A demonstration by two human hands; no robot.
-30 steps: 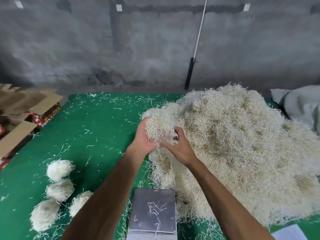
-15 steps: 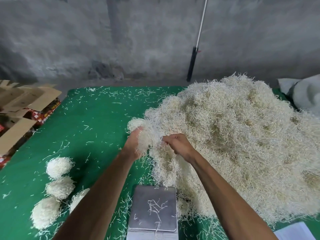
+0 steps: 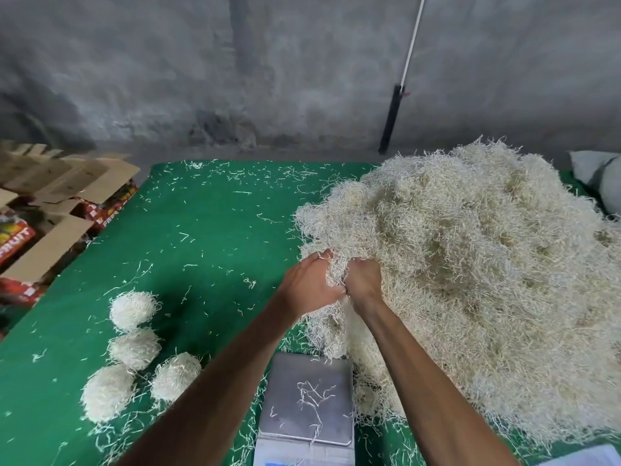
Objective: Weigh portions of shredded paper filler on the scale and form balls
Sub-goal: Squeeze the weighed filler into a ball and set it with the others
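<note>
A large heap of pale shredded paper filler (image 3: 470, 280) covers the right half of the green table (image 3: 201, 230). My left hand (image 3: 309, 284) and my right hand (image 3: 363, 280) are close together at the heap's near left edge, each gripping a tuft of the filler. A steel scale (image 3: 307, 401) stands at the front, just below my hands, with a few loose strands on its platform. Several finished filler balls (image 3: 134, 348) lie at the front left.
Open cardboard boxes (image 3: 50, 210) stand beyond the table's left edge. A grey concrete wall (image 3: 268, 79) with a leaning pole (image 3: 396, 95) runs behind. A pale sack (image 3: 601, 176) sits at the far right. White paper (image 3: 584, 457) shows at the bottom right corner. Loose strands litter the cloth.
My hands have drawn closer together and sunk lower into the heap's edge, nearer the scale. The tuft my left hand lifted out to the left is back against the pile.
</note>
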